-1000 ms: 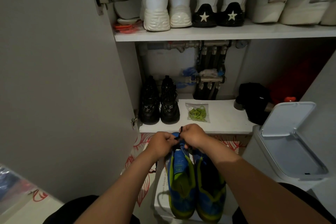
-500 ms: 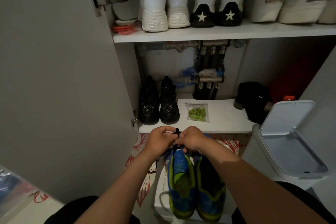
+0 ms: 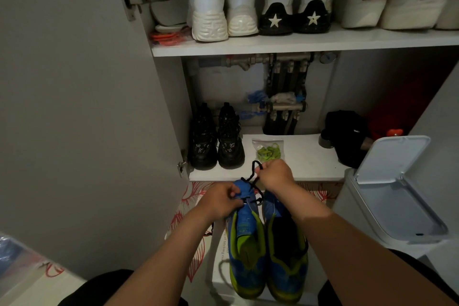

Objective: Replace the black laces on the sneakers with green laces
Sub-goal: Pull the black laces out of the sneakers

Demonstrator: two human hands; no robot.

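Two blue and lime-green sneakers stand side by side on a white box below me, the left sneaker [image 3: 246, 251] and the right sneaker [image 3: 285, 256]. My left hand [image 3: 221, 200] grips the far end of the left sneaker. My right hand [image 3: 274, 174] is raised above it, pinching a loop of the black lace [image 3: 253, 174], which runs taut down to the shoe. A clear bag of green laces [image 3: 268, 150] lies on the low white shelf [image 3: 305, 159] just beyond my hands.
A pair of black sneakers [image 3: 216, 141] stands left on the low shelf, a black cap [image 3: 347, 136] at right. Several white shoes line the upper shelf [image 3: 298, 41]. The cabinet door [image 3: 74, 107] stands open at left. A white bin with raised lid [image 3: 392, 186] is at right.
My hands were together at the shoe's far end. Now my right hand has lifted up and away, drawing a loop of black lace out, while my left hand stays on the shoe.
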